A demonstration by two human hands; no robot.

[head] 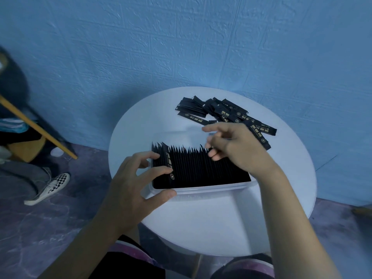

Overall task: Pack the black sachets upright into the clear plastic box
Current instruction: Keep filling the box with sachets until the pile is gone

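"As far as my head view shows, we're well past halfway. Nearest to me, my left hand [132,186] holds the left end of the clear plastic box [211,190], with the thumb on the near rim and bent fingertips against the end sachet."

"And the box itself?"

"It sits in the middle of the round table [201,222]. The black sachets [201,170] stand upright in it, edge on, in one tight row running from the left wall towards the right end."

"What's your right hand doing?"

"My right hand [235,150] hovers over the right part of that row, fingers curled down onto the sachet tops, forefinger stretched out. Whether it pinches a sachet or only touches them, I cannot tell, because the knuckles cover the spot."

"What's left to do?"

"A loose pile [227,115] lies flat on the far side of the table, just beyond the box. The sachets overlap too much to count. I can't judge whether the box has room for them. My right wrist hides the row's right end, and the clear far wall barely shows against the white tabletop."
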